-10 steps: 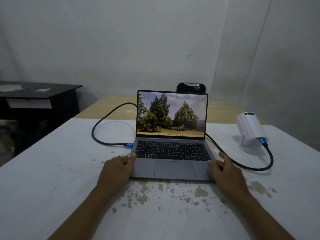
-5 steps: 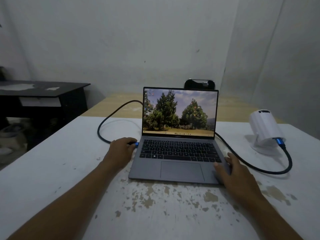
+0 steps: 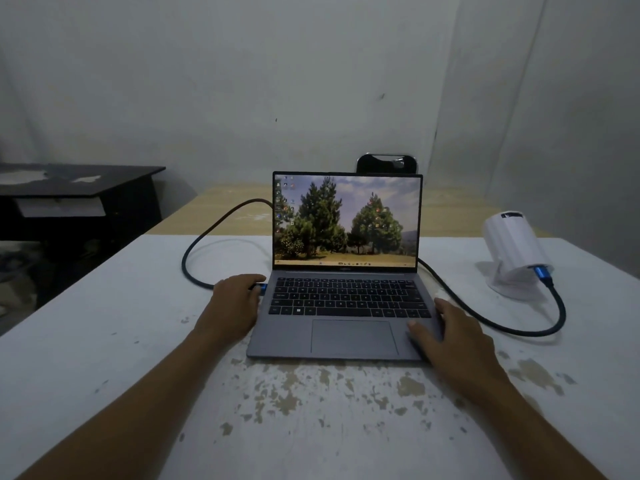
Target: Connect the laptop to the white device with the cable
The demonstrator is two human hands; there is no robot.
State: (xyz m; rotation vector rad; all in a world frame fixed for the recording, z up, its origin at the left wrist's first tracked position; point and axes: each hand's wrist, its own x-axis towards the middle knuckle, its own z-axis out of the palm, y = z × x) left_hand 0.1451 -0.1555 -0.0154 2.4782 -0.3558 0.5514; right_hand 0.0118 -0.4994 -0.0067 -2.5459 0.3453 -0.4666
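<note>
Pinching the cable's blue plug (image 3: 262, 289), its length aimed rightward at the laptop (image 3: 343, 317), the left hand (image 3: 235, 306) works while the right hand (image 3: 453, 337) lies flat, open, on its far corner.

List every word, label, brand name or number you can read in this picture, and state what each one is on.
No text here can be read.
Laptop keyboard legends: too small.
Brand mark under the screen: blurred.
Desktop icons and taskbar: too small.
Dark label on top of the white device: blurred.
</note>
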